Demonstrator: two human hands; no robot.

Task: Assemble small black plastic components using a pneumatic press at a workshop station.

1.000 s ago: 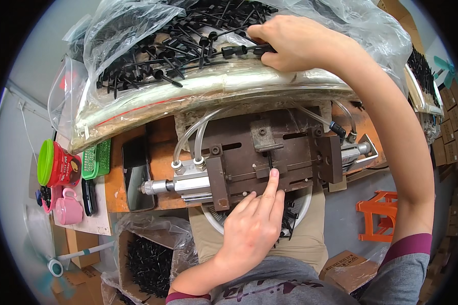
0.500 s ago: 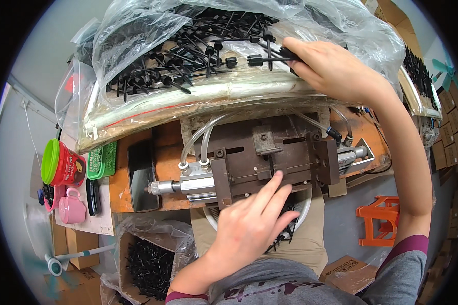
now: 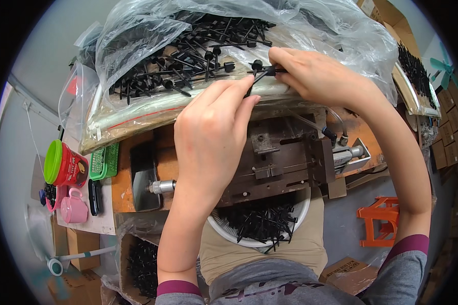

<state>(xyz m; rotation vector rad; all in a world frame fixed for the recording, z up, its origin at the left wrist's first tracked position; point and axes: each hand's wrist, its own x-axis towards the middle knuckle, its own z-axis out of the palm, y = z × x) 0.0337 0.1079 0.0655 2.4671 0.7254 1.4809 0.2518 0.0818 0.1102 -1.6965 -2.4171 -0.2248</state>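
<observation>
Above the near edge of the pile, my left hand (image 3: 211, 119) is closed in a pinch at a thin black plastic pin with a round head (image 3: 257, 65). Right beside it, the fingers of my right hand (image 3: 320, 76) are wrapped round several similar black pins, mostly hidden by the hand. A loose heap of these pins (image 3: 188, 61) lies beyond on a plastic-covered tray (image 3: 152, 118). Below my hands sits a dark metal fixture (image 3: 282, 178) with a small slotted block (image 3: 267, 172) at its middle; no pin shows in the block.
A white basket (image 3: 306, 216) of black pins is on my lap. An air cylinder (image 3: 347, 155) with tubes sits at the fixture's right. At left are a phone (image 3: 143, 178), a pink cup (image 3: 74, 207), a red bucket (image 3: 72, 165) and a green basket (image 3: 106, 161). An orange stool (image 3: 379, 221) stands right.
My left hand has risen from the fixture to the pins by my right hand. The pin in the block is gone from there. My right hand has shifted slightly left and nearer.
</observation>
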